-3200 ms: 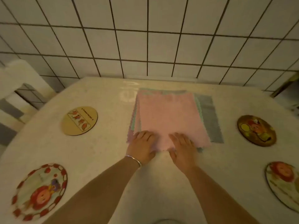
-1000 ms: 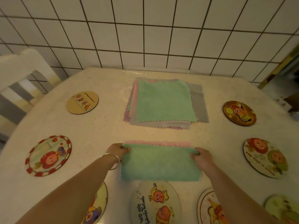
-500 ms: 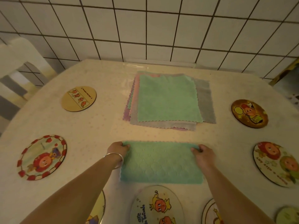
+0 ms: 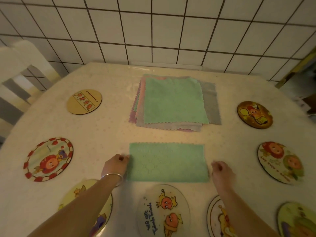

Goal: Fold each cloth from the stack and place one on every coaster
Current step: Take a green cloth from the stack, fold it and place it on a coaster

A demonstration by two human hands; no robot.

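A wall of white square tiles with dark grout (image 4: pixel 171 31) rises behind a round table under a pale, speckled, glossy cover (image 4: pixel 106 134), and part of a white chair (image 4: pixel 22 65) shows at the far left. Near the table's far edge lies the stack of square scallop-edged cloths (image 4: pixel 174 101), a mint-green one on top, with pink, lilac and grey edges fanning out beneath it. Closer in, a green cloth folded into a flat rectangle (image 4: pixel 168 162) lies on the bare cover between the stack and the nearest coaster, on no coaster itself.

Round picture coasters ring the table: a pale one with two cartoon faces and lettering (image 4: pixel 163 211) just below the folded cloth, a red-bordered one (image 4: pixel 48 159) at left, a plain tan wooden one (image 4: pixel 84 101) beyond it, a dark brown one (image 4: pixel 254 114) at far right, and a pale one with two faces (image 4: pixel 280 162) nearer on the right. Others are cut off along the bottom edge.

The left hand (image 4: pixel 116 165), with a thin metal bangle (image 4: pixel 112 177) on its wrist, has its fingers curled at the cloth's left edge; whether they pinch it I cannot tell. The right hand (image 4: pixel 221 170) sits just beside the right edge, fingers loosely curled, holding nothing.
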